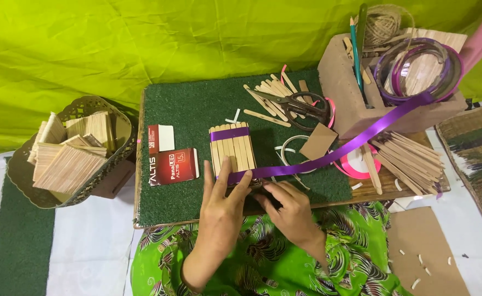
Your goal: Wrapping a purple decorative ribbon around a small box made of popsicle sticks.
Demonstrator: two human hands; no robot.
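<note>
A small panel of wooden craft sticks (232, 145) lies on the green turf mat (186, 115), with one purple ribbon band across its top. My left hand (221, 205) presses flat on the panel's lower end. My right hand (287, 205) pinches the purple ribbon (328, 154) at the panel's lower edge. The ribbon runs up and right to a coil (416, 68) on the cardboard box.
Scissors (301, 104) rest on loose sticks at the back of the mat. A red and white carton (172, 164) lies left of the panel. A metal basket (73, 151) of stick panels stands at the left. More sticks (408, 156) and a pink ribbon roll (356, 161) lie at the right.
</note>
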